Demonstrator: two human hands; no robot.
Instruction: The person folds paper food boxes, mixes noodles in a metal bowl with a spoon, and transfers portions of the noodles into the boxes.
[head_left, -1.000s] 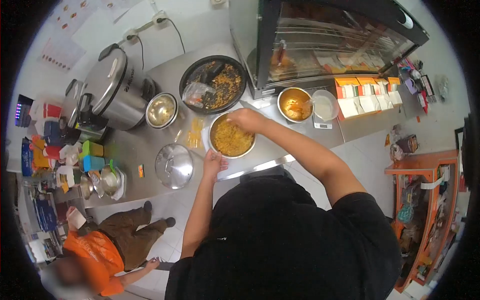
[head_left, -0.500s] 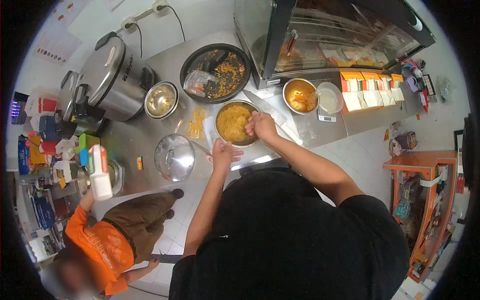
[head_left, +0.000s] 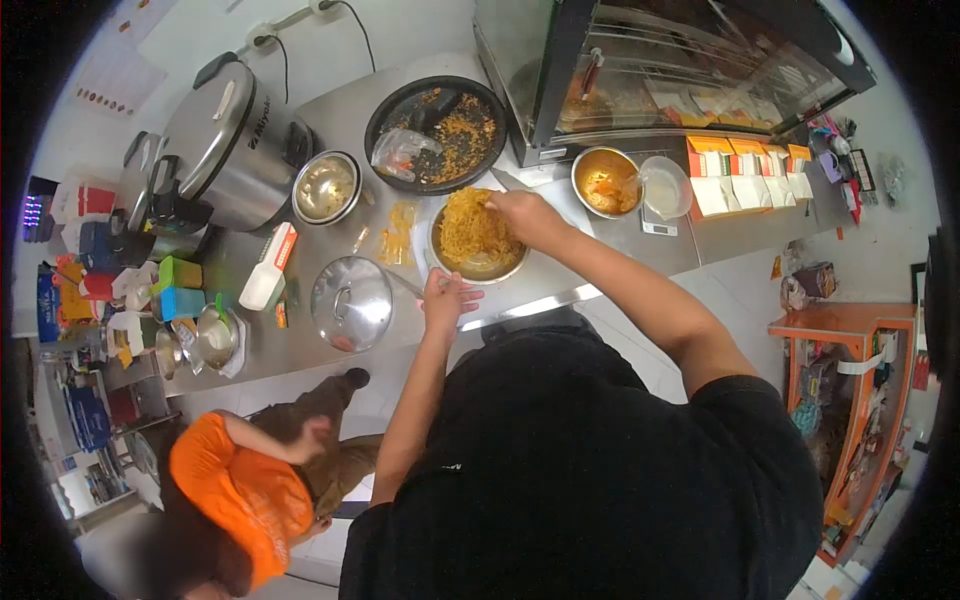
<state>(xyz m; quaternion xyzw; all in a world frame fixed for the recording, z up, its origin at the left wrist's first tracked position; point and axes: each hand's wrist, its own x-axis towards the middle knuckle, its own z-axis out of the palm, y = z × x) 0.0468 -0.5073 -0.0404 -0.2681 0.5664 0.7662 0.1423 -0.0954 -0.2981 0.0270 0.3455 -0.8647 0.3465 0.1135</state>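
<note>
A metal bowl (head_left: 479, 268) on the counter holds yellow food (head_left: 472, 228), heaped toward its far side. My right hand (head_left: 527, 218) is closed over the bowl's right edge, against the food; what it grips is hidden. At the bowl's near left edge is my left hand (head_left: 449, 299), fingers apart and touching or close to the rim. To the left lies a round metal lid (head_left: 352, 304). Behind the bowl stands a black pan (head_left: 437, 135) with food bits and a clear plastic bag (head_left: 403, 152) in it.
Stacked metal bowls (head_left: 327, 188) stand beside a large cooker (head_left: 225, 150). At right are a bowl of orange food (head_left: 606, 183), a plastic tub (head_left: 664, 187) and open boxes (head_left: 750, 180) before a glass cabinet (head_left: 680, 75). A person in orange (head_left: 245, 490) is at lower left.
My right hand has lifted and pushed the food toward the bowl's far side. The person in orange has put a white and orange box on the counter and drawn the arm back.
</note>
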